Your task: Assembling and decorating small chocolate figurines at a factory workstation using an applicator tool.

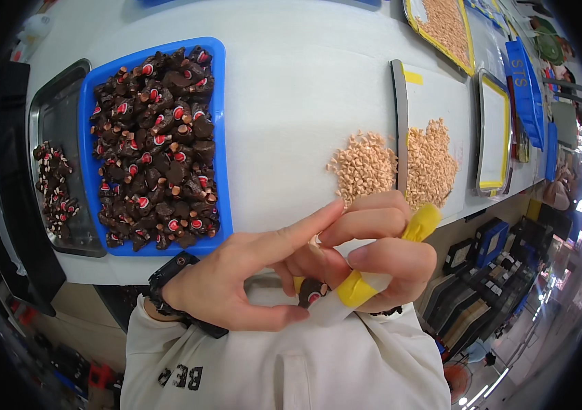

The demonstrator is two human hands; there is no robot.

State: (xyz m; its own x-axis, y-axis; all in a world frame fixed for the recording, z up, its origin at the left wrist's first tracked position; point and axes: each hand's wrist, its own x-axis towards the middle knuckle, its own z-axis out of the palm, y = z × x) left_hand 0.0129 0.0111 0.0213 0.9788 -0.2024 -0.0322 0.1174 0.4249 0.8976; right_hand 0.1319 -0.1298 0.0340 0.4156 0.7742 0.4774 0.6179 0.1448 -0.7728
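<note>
A: Which step is going on here?

B: Assembly, by the look of it. The left hand [236,277] is pinching a small dark plastic part with a red dot [311,292] between thumb and bent fingers, with the index finger stretched out straight. The right hand [380,256] is closing around a white pen-like tool wrapped in yellow tape [346,295], its tip pressing right against that part — both hands are touching, held close to the person's chest, just under the edge of the white table [305,89].

A: And the supplies?

B: Beyond the left hand, a blue rectangular plastic tray [221,137] is lying heaped with the same dark parts; further left, a grey metal tray [58,116] is holding a smaller batch. Beyond the right hand, two heaps of small tan pellets [363,167] are sitting on either side of a grey strip.

A: What is the next move calling for?

B: I'd judge a steady pinch — the part is tiny, so the tool tip needs to be staying centred while pressing, or the part may be slipping out.
</note>
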